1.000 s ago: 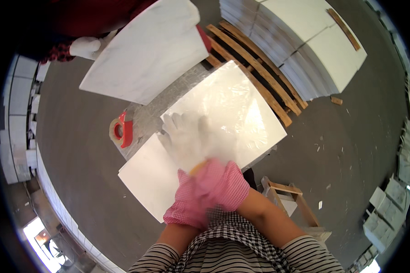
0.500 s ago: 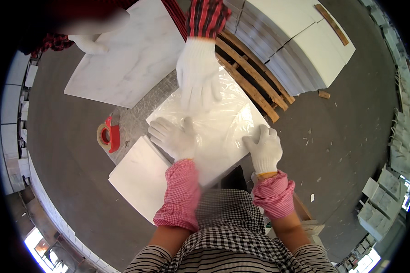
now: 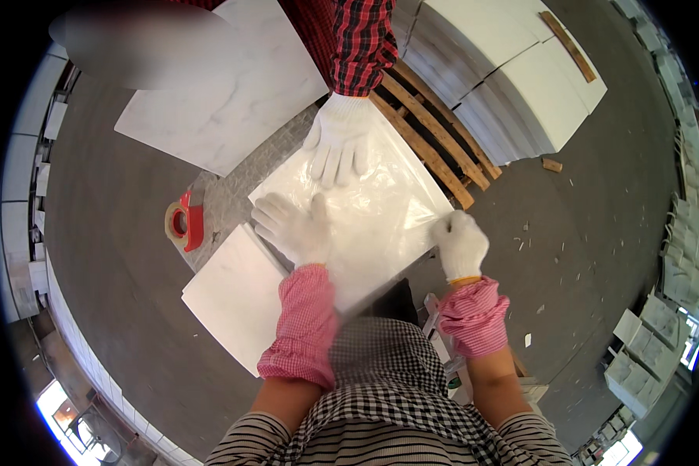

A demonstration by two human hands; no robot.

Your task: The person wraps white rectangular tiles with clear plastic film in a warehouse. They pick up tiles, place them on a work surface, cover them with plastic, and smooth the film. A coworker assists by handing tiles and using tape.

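A white tile stack [image 3: 287, 180] lies before me with clear plastic film [image 3: 380, 206] spread over its top, wrinkled and shiny. My left hand [image 3: 293, 227], in a white knit glove, lies on the film near the left edge with its fingers spread. At the right corner my gloved right hand [image 3: 463, 242] is closed, its curled fingers gripping the film's edge. Across from me, a co-worker's white-gloved hand [image 3: 339, 138] presses flat on the film near the far corner.
A red tape dispenser [image 3: 188, 220] sits on the grey worktop left of the film. More white tiles [image 3: 233, 291] lie at the near left. The co-worker's side holds a large marble-patterned slab [image 3: 210, 116]. Wooden pallet slats [image 3: 431, 147] and stacked slabs [image 3: 512, 101] stand at the far right.
My right hand has shifted slightly right and its fingers have curled closed on the film. The co-worker's near hand has drawn a little back from me. My left hand has barely moved.
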